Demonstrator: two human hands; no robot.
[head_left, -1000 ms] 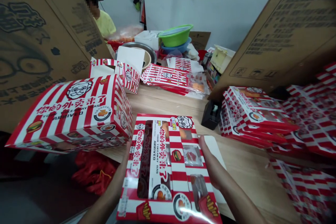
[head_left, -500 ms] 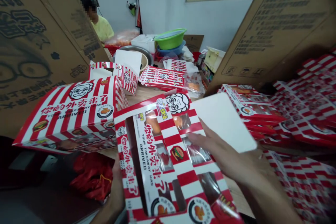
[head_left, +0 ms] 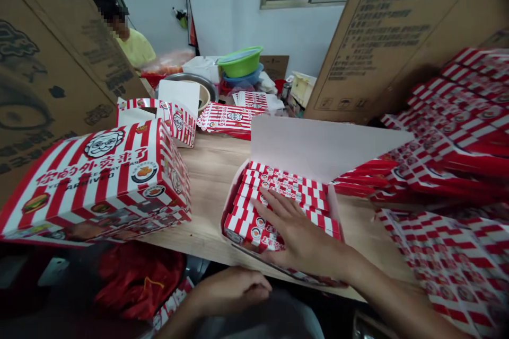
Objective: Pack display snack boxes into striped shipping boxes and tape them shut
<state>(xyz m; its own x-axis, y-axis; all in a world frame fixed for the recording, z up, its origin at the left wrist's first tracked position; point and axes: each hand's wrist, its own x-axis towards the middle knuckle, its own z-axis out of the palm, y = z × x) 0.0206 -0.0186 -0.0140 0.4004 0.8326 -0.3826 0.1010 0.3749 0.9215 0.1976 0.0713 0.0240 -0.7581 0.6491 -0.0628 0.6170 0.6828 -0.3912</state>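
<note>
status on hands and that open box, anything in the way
right hand flat on striped packs in open box. left hand off it, below table edge. striped stack beside raised lid.

Wooden bench bearing a striped takeaway box, an open carton of stacked striped packs, and flat printed sleeves.

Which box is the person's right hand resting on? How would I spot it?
On the wooden table, look at the edge nearest the person. There sits an open box, its plain white lid standing up, filled with red-and-white striped packs under the right hand. The large striped box to its left is shut.
</note>
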